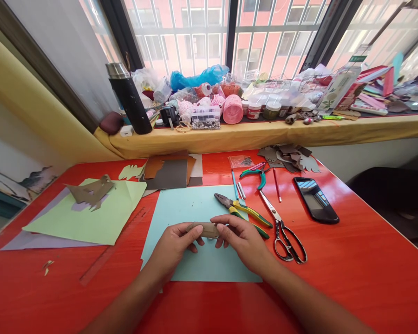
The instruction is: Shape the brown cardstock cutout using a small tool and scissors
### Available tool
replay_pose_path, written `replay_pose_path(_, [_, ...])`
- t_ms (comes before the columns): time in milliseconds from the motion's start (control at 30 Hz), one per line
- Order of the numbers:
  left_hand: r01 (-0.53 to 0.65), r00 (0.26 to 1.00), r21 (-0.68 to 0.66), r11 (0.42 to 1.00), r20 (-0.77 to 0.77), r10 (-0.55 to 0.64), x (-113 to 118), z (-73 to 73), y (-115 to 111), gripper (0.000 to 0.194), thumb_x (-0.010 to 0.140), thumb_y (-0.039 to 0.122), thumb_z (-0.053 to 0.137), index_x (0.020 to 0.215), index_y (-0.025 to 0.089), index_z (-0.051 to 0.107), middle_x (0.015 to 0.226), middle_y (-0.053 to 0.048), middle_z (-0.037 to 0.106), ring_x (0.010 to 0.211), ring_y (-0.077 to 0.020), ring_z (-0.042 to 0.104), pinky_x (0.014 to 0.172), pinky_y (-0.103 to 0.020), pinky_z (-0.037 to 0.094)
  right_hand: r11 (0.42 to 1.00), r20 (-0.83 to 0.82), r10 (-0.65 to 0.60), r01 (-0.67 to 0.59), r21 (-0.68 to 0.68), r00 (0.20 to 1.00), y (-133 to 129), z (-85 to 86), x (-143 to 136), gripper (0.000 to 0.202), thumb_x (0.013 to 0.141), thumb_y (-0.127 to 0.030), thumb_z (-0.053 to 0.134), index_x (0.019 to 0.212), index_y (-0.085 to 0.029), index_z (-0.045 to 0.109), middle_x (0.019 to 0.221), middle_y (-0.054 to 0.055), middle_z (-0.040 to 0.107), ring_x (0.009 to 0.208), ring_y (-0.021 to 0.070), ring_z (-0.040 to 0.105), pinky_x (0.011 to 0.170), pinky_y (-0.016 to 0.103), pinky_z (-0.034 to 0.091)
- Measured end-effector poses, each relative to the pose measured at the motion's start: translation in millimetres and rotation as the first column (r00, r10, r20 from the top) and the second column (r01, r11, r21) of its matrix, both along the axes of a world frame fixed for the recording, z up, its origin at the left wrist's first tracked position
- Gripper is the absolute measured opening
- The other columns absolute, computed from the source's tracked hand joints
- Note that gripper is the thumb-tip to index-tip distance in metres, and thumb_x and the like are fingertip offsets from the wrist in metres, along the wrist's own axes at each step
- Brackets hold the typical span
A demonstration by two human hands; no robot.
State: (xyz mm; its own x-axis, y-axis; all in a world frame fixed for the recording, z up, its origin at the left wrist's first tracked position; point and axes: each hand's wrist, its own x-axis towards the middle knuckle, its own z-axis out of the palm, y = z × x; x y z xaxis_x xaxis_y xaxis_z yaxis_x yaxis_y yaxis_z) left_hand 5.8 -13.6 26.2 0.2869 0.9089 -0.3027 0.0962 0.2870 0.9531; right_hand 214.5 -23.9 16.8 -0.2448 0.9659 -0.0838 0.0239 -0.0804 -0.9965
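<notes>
A small brown folded piece (pixel 206 229) is held between both hands, above a light blue sheet (pixel 174 208) on the red table. The thumb and fingers of my left hand (pixel 179 241) grip its left end. My right hand (pixel 237 235) pinches its right end, with the index finger over the top edge. Just beyond my right hand lie pliers with yellow-green handles (pixel 252 213). Scissors (pixel 286 241) with dark handles rest to the right of that hand.
Green and lilac paper (pixel 121 211) with a brown cutout lies left, near a clear ruler (pixel 101 262). Brown sheets (pixel 174 172), green-handled pliers (pixel 262 178), pens, scraps (pixel 287 157) and a phone (pixel 315 199) are farther back or right. A cluttered sill runs behind.
</notes>
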Motion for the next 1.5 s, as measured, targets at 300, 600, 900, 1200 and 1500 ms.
replay_pose_path(300, [-0.071, 0.994, -0.027, 0.997, 0.078, 0.073, -0.2, 5.0, 0.5, 0.044, 0.084, 0.055, 0.075, 0.109, 0.02, 0.084, 0.106, -0.011, 0.079, 0.08, -0.02, 0.06, 0.064, -0.027, 0.047, 0.997, -0.11, -0.076, 0.075, -0.016, 0.991, 2.8, -0.7, -0.7, 0.044, 0.094, -0.061, 0.064, 0.099, -0.018, 0.066, 0.089, 0.003, 0.067, 0.064, 0.0153, 0.068, 0.06, 0.027, 0.047])
replay_pose_path(600, [-0.053, 0.998, 0.037, 0.998, 0.044, 0.051, 7.2, 4.7, -2.9, 0.046, 0.082, 0.057, 0.075, 0.104, 0.018, 0.085, 0.092, -0.01, 0.077, 0.079, -0.0213, 0.06, 0.063, -0.027, 0.048, 0.998, -0.083, -0.055, 0.055, 0.008, 0.995, 0.3, 3.7, -4.9, 0.046, 0.092, -0.064, 0.065, 0.092, -0.018, 0.064, 0.075, 0.001, 0.065, 0.065, 0.0164, 0.065, 0.062, 0.028, 0.047])
replay_pose_path(900, [-0.075, 0.997, 0.064, 0.995, 0.006, 0.075, 8.4, 5.9, -3.6, 0.049, 0.08, 0.058, 0.074, 0.1, 0.016, 0.084, 0.077, -0.007, 0.071, 0.073, -0.0206, 0.058, 0.063, -0.029, 0.048, 0.999, -0.078, -0.028, 0.027, -0.02, 0.997, -2.6, -0.4, -8.8, 0.047, 0.089, -0.066, 0.067, 0.089, -0.019, 0.063, 0.07, 0.0, 0.065, 0.065, 0.017, 0.063, 0.062, 0.028, 0.046])
replay_pose_path(1200, [-0.039, 0.998, 0.07, 0.997, -0.036, 0.042, 10.6, 7.7, -5.6, 0.049, 0.08, 0.06, 0.072, 0.098, 0.016, 0.085, 0.077, -0.007, 0.07, 0.074, -0.021, 0.058, 0.065, -0.029, 0.05, 0.999, -0.053, -0.047, 0.046, -0.021, 0.997, -0.8, -2.9, -9.7, 0.046, 0.087, -0.065, 0.07, 0.083, -0.02, 0.061, 0.065, -0.001, 0.063, 0.062, 0.0166, 0.059, 0.062, 0.029, 0.043])
replay_pose_path(1500, [-0.027, 1.0, 0.074, 0.997, -0.008, 0.028, 9.5, 10.4, -5.7, 0.047, 0.084, 0.059, 0.07, 0.099, 0.017, 0.085, 0.08, -0.008, 0.073, 0.077, -0.0213, 0.058, 0.065, -0.028, 0.049, 0.998, -0.09, -0.056, 0.053, -0.031, 0.994, -0.3, -1.0, -7.3, 0.045, 0.084, -0.063, 0.075, 0.082, -0.019, 0.063, 0.068, -0.001, 0.062, 0.061, 0.0156, 0.059, 0.061, 0.028, 0.042])
